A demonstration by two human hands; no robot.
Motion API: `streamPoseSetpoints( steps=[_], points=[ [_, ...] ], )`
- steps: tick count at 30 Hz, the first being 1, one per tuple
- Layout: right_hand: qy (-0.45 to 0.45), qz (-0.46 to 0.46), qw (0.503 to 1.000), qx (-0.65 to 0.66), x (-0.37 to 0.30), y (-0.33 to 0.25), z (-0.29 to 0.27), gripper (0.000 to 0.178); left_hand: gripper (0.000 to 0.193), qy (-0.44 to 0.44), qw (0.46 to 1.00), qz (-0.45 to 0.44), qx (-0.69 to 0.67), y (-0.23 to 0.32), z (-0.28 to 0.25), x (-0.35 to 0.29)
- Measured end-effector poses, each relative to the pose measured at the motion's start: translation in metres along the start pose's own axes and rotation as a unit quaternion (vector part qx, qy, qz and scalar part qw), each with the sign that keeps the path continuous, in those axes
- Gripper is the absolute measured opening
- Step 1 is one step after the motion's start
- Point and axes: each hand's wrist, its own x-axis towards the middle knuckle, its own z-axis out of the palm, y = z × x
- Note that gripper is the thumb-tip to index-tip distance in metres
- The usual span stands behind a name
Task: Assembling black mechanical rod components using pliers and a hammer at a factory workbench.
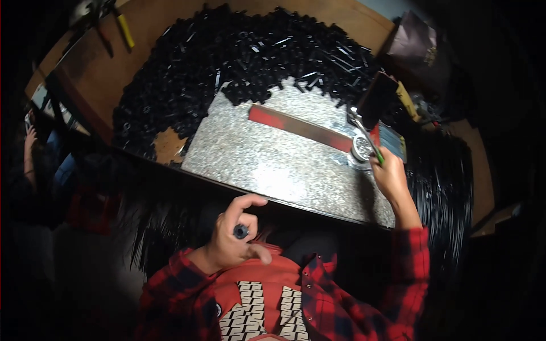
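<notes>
My left hand (227,233) is in front of the slab's near edge, close to my body. Its lower fingers curl around a small black cylindrical part (241,231), whose round end faces up, while the thumb and forefinger stand apart. At the right of the speckled stone slab (244,148), my right hand (391,173) grips a slim metal tool with a green handle (372,139); its exact kind is unclear. The tool crosses over a round, silvery tin (362,148). A long bar with red ends (301,129) lies on the slab, its right end beside the tin.
Behind the slab spreads a large heap of small black parts (250,45). Long black strips (443,176) hang at the right. A dark upright block (378,96) and a bag (415,40) stand far right. A yellow-handled tool (125,29) is at far left, above another person's arm (29,150).
</notes>
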Motion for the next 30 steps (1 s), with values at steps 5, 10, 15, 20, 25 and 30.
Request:
streamPoseSetpoints(
  steps=[5,10,15,20,25,30],
  points=[
    [-0.057,0.032,0.988,-0.141,0.029,0.018,0.01,0.018,0.103,-0.018,1.0,0.021,-0.008,0.004,0.005,-0.004],
    [-0.073,-0.015,0.984,-0.164,0.049,0.022,0.036,0.018,0.102,0.012,0.998,0.024,-0.064,0.003,0.007,-0.01],
    [-0.062,0.005,0.987,-0.146,0.051,0.021,0.035,0.021,0.1,0.011,0.997,0.023,-0.07,0.002,0.011,-0.006],
    [-0.052,0.035,0.992,-0.113,0.046,0.016,0.026,0.027,0.1,0.009,0.996,0.01,-0.088,0.002,0.014,-0.004],
    [-0.016,0.066,0.997,-0.042,0.041,0.008,0.017,0.022,0.101,0.021,0.995,0.006,-0.095,0.003,0.015,-0.002],
    [0.071,-0.067,0.963,0.25,0.008,-0.05,0.028,0.007,0.1,0.072,0.992,0.009,-0.098,0.0,0.014,-0.001]
  ],
)
